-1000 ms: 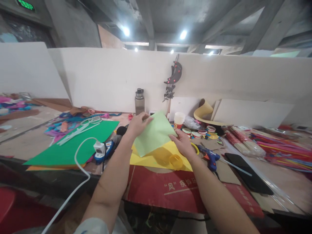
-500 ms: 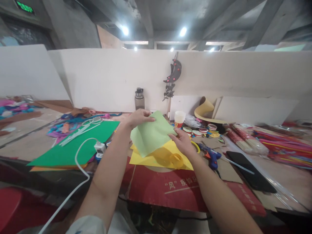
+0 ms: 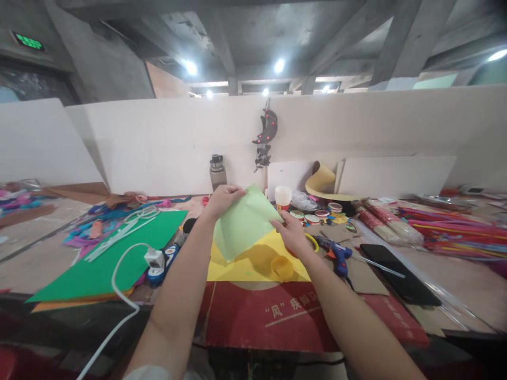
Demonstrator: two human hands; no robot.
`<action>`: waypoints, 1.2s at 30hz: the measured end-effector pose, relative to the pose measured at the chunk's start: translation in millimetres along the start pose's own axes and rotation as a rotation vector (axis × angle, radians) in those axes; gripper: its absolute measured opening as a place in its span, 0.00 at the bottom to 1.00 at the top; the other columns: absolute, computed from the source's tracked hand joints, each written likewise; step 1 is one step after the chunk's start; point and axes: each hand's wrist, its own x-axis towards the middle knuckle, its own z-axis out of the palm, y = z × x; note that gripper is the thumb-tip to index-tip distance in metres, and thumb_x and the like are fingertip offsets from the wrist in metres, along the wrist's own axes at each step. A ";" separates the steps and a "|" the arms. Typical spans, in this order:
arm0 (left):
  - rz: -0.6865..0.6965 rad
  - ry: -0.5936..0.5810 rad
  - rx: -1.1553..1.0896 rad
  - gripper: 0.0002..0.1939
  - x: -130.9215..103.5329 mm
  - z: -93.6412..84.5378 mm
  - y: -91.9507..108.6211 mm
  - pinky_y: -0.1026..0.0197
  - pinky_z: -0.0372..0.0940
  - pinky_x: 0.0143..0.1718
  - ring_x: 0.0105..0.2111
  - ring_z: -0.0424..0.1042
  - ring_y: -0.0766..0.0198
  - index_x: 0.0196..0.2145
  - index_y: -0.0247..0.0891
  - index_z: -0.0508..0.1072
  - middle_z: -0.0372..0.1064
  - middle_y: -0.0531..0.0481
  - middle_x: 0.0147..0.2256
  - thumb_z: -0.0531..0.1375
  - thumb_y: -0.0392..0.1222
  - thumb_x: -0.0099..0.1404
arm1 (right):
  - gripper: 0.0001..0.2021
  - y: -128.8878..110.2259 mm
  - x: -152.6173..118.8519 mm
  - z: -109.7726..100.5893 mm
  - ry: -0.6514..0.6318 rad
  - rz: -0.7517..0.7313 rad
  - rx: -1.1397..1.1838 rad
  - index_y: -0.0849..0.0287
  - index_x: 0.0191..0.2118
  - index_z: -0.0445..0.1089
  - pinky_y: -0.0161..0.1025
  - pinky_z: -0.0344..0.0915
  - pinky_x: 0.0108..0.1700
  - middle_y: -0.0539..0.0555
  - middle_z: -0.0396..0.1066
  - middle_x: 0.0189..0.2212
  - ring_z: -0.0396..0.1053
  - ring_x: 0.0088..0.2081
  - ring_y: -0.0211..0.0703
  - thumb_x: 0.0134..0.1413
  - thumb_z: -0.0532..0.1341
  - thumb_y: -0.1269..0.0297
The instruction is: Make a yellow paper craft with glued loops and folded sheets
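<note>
A light green sheet [image 3: 243,224] is held up and tilted between my two hands. My left hand [image 3: 227,199] pinches its upper left edge, fingers closed. My right hand [image 3: 291,229] grips its right corner between thumb and fingers. Beneath the sheet lies yellow paper [image 3: 237,270] on a red board [image 3: 257,316] with white printing. An orange-yellow ring [image 3: 282,268] rests on the yellow paper, and part of another yellow ring [image 3: 312,243] shows beside my right wrist.
Green sheets [image 3: 114,258] lie left, near a white plug [image 3: 154,258] and cable. A blue glue gun [image 3: 338,256], black phone [image 3: 400,274] and bundled pipe cleaners [image 3: 455,232] are on the right. Behind stand a bottle [image 3: 217,174] and paper cup [image 3: 283,198].
The camera view has shifted slightly right and up, so the table items appear further left and lower. Both hands still hold the light green sheet, whose tilt has changed little.
</note>
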 end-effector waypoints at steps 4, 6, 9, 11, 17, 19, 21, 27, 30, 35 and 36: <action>0.158 0.112 0.226 0.16 6.3 6.7 -1.4 0.67 0.54 0.24 0.23 0.63 0.68 0.27 0.35 0.78 0.69 0.53 0.22 0.63 0.52 0.57 | 0.09 -7.8 1.2 -0.8 -0.021 0.037 0.030 0.56 0.32 0.70 0.36 0.60 0.30 0.47 0.69 0.26 0.61 0.26 0.37 0.49 0.62 0.56; 0.212 0.133 0.255 0.15 6.8 8.4 -7.3 0.68 0.55 0.25 0.26 0.64 0.67 0.28 0.36 0.78 0.70 0.53 0.25 0.63 0.52 0.58 | 0.10 -8.3 2.5 -1.7 -0.039 0.061 0.061 0.56 0.33 0.71 0.36 0.60 0.30 0.48 0.69 0.27 0.61 0.26 0.37 0.48 0.62 0.56; 0.149 0.070 0.183 0.18 2.8 6.0 -18.2 0.68 0.56 0.25 0.25 0.64 0.67 0.31 0.35 0.78 0.70 0.52 0.26 0.62 0.55 0.58 | 0.09 -4.0 4.3 -2.9 -0.079 0.092 0.038 0.57 0.30 0.69 0.35 0.58 0.30 0.47 0.66 0.25 0.60 0.26 0.36 0.47 0.61 0.56; 0.060 0.023 0.086 0.22 -2.1 2.0 -23.1 0.67 0.56 0.25 0.24 0.64 0.67 0.32 0.34 0.77 0.70 0.52 0.25 0.63 0.59 0.56 | 0.10 -0.6 4.5 -2.9 -0.111 0.111 -0.004 0.56 0.27 0.65 0.35 0.56 0.29 0.45 0.62 0.22 0.58 0.24 0.36 0.48 0.61 0.56; -0.010 0.035 -0.017 0.26 -16.9 -3.4 -17.7 0.65 0.59 0.26 0.24 0.66 0.66 0.33 0.33 0.77 0.72 0.51 0.26 0.66 0.61 0.51 | 0.12 -2.7 2.5 -2.7 -0.191 0.136 0.000 0.55 0.25 0.62 0.35 0.55 0.27 0.44 0.59 0.20 0.58 0.24 0.37 0.46 0.62 0.54; -0.027 0.047 -0.045 0.27 -21.5 -2.4 -10.5 0.65 0.60 0.26 0.25 0.67 0.65 0.35 0.33 0.78 0.73 0.49 0.28 0.67 0.61 0.50 | 0.12 -7.1 1.9 -4.3 -0.205 0.133 0.032 0.55 0.25 0.63 0.35 0.55 0.28 0.45 0.60 0.20 0.58 0.24 0.36 0.45 0.63 0.54; -0.036 0.041 -0.039 0.26 -25.7 -1.8 -2.6 0.64 0.60 0.27 0.26 0.69 0.64 0.37 0.33 0.78 0.74 0.48 0.29 0.66 0.60 0.52 | 0.13 -11.5 1.3 -6.3 -0.213 0.125 0.081 0.56 0.25 0.63 0.35 0.55 0.28 0.45 0.61 0.21 0.57 0.24 0.35 0.45 0.64 0.53; 0.055 0.114 0.171 0.20 -29.1 -2.3 5.1 0.66 0.56 0.26 0.24 0.65 0.67 0.30 0.33 0.78 0.70 0.52 0.25 0.63 0.56 0.56 | 0.16 -18.1 0.5 -9.2 -0.202 0.145 0.208 0.57 0.26 0.66 0.34 0.57 0.29 0.46 0.65 0.23 0.59 0.26 0.35 0.42 0.67 0.51; 0.050 0.083 0.205 0.19 -31.8 2.9 5.8 0.66 0.56 0.26 0.25 0.65 0.67 0.32 0.33 0.79 0.71 0.52 0.25 0.62 0.55 0.57 | 0.17 -19.3 2.1 -13.2 -0.119 0.132 0.143 0.57 0.32 0.70 0.36 0.62 0.35 0.49 0.71 0.28 0.65 0.31 0.39 0.46 0.65 0.47; 0.136 -0.020 0.299 0.17 -48.4 22.8 24.7 0.66 0.58 0.28 0.28 0.67 0.65 0.30 0.33 0.79 0.73 0.51 0.28 0.60 0.52 0.60 | 0.19 -30.4 1.9 -22.3 0.066 -0.022 0.059 0.57 0.42 0.72 0.40 0.65 0.43 0.54 0.74 0.40 0.69 0.40 0.43 0.54 0.61 0.46; 0.165 -0.061 0.313 0.17 -51.7 27.3 29.1 0.66 0.58 0.29 0.28 0.68 0.65 0.30 0.34 0.79 0.74 0.51 0.29 0.59 0.51 0.61 | 0.19 -33.8 0.9 -22.8 0.030 -0.031 0.076 0.57 0.43 0.72 0.40 0.65 0.43 0.55 0.74 0.41 0.69 0.40 0.43 0.54 0.61 0.47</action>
